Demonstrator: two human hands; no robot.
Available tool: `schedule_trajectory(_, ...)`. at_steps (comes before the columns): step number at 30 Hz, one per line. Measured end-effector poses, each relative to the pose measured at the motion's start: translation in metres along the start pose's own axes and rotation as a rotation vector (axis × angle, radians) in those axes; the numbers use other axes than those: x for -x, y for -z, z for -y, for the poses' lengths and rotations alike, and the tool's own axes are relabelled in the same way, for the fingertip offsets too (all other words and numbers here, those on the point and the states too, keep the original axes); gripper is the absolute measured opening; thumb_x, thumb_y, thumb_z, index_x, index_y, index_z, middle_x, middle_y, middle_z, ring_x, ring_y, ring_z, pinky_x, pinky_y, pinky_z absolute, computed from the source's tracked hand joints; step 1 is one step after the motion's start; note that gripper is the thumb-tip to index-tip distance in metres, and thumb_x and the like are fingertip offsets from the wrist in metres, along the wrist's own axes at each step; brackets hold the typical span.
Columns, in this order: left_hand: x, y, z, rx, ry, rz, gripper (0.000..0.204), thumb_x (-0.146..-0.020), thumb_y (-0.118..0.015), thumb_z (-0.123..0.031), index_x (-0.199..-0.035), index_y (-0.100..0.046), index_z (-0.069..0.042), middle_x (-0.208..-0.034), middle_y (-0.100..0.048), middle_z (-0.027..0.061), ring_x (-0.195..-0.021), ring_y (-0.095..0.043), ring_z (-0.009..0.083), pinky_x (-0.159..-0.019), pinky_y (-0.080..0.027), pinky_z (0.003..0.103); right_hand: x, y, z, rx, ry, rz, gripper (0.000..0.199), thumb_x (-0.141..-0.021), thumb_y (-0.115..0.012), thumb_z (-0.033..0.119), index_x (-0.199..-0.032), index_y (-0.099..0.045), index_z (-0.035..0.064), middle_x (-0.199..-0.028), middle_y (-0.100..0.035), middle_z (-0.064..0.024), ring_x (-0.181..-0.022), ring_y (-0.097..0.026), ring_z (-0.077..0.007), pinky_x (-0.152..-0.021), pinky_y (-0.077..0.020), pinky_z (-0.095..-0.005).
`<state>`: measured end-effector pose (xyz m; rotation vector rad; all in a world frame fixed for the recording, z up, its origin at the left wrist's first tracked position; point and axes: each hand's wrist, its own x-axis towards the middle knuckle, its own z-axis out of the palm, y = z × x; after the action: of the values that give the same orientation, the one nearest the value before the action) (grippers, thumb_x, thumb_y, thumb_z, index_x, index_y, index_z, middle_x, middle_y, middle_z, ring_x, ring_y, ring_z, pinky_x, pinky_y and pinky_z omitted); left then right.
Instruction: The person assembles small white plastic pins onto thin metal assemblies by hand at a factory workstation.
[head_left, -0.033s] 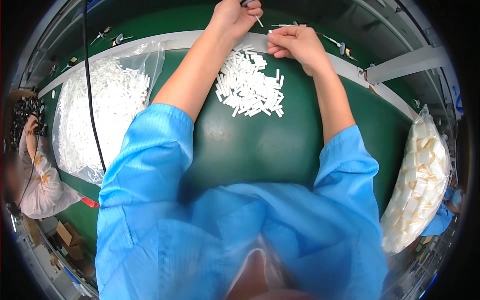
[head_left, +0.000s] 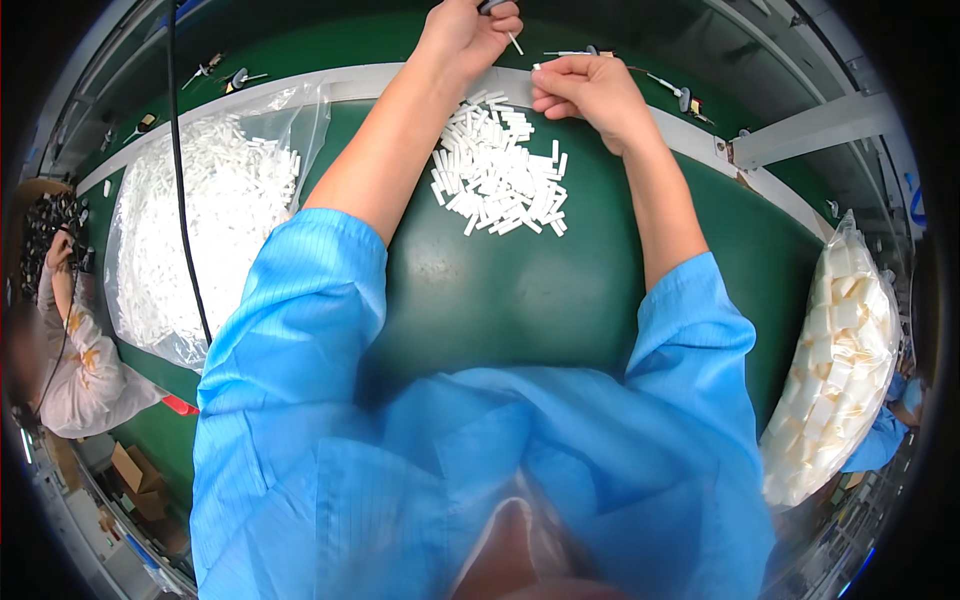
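Note:
At the top of the view my left hand [head_left: 470,32] is closed on a dark round part [head_left: 492,5] with a thin pale prong [head_left: 516,43] sticking out below the fingers. The part's upper side is cut off by the picture's edge. To its right, my right hand [head_left: 590,92] pinches a small white tube [head_left: 537,67] between thumb and fingertips, close to the prong but apart from it. Just below both hands, a loose heap of short white tubes [head_left: 505,170] lies on the green tabletop [head_left: 500,300].
On the left, a clear plastic bag [head_left: 200,240] full of white tubes lies behind a hanging black cable [head_left: 180,180]. A bag of pale blocks [head_left: 835,370] stands right. Beyond a white rail [head_left: 355,80] lie several parts with leads [head_left: 240,78]. A co-worker [head_left: 85,360] sits far left.
My right hand has shifted slightly left with the white tube, toward the prong. My left hand has barely moved.

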<state>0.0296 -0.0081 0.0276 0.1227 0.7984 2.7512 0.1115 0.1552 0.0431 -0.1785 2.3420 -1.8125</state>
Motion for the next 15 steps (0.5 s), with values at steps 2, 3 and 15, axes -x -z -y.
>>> schedule_trajectory(2,0.004,-0.003,0.000,0.007,0.025,-0.012,0.013,-0.099,-0.040,-0.013,-0.097,-0.048,-0.002,-0.087,-0.057,0.0106,-0.058,-0.042,0.0114,-0.051,-0.036,0.024,0.001,-0.004,-0.003,-0.035,-0.028,0.024,0.021,-0.086,-0.066,0.016,-0.094,-0.065,-0.0040,-0.080,-0.066,-0.0084,-0.070,-0.065,-0.0121,-0.061,-0.0526,-0.0214)
schedule_trajectory(3,0.004,-0.006,0.002,0.009,0.028,-0.015,0.013,-0.099,-0.040,-0.013,-0.097,-0.048,-0.002,-0.087,-0.057,0.0106,-0.058,-0.042,0.0114,-0.051,-0.036,0.024,0.000,-0.004,-0.003,-0.035,-0.033,0.024,0.021,-0.086,-0.066,0.016,-0.094,-0.065,-0.0040,-0.080,-0.066,-0.0084,-0.070,-0.065,-0.0121,-0.061,-0.0526,-0.0214)
schedule_trajectory(15,0.003,-0.005,0.010,-0.020,0.028,-0.025,0.012,-0.099,-0.039,-0.012,-0.096,-0.046,-0.003,-0.086,-0.056,0.0107,-0.057,-0.041,0.0109,-0.048,-0.034,0.022,-0.003,0.001,0.001,-0.073,-0.094,0.054,0.023,-0.086,-0.066,0.018,-0.096,-0.065,-0.0023,-0.084,-0.067,-0.0080,-0.072,-0.064,-0.0108,-0.065,-0.0525,-0.0207)
